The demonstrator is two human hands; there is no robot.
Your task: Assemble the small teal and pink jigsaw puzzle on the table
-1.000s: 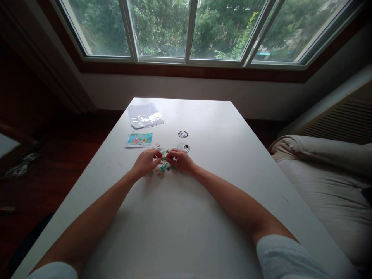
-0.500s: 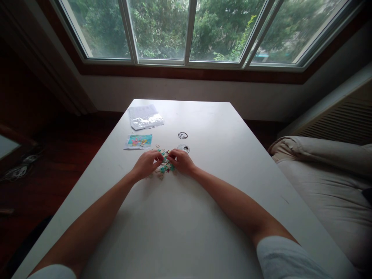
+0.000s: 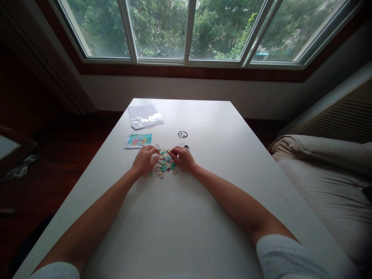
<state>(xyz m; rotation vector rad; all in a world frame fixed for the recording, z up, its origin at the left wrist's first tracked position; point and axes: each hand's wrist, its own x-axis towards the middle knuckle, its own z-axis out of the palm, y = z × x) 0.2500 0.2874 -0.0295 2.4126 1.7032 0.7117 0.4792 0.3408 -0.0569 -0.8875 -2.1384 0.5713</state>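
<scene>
A loose pile of small jigsaw puzzle pieces [image 3: 165, 166], some teal and some plain beige, lies on the white table between my hands. My left hand [image 3: 143, 161] rests at the pile's left edge, fingers curved and the thumb apart from them, with nothing visible in between. At the upper right of the pile, my right hand [image 3: 183, 159] is closed in a pinch at the fingertips, on what looks like a puzzle piece; the piece is mostly hidden. Just beyond the left hand is a colourful picture sheet [image 3: 140, 139] with cartoon figures on teal.
A clear plastic bag [image 3: 145, 116] with paper lies at the table's far left. Two round items, a dark-rimmed disc [image 3: 182, 134] and a pale disc [image 3: 182, 145], sit beyond my right hand. A beige sofa [image 3: 316, 186] stands right of the table [image 3: 186, 224]; a window is ahead.
My left hand has drawn slightly left, away from the pile's middle, and its thumb and fingers have parted. My right hand has barely moved. More of the pile shows.
</scene>
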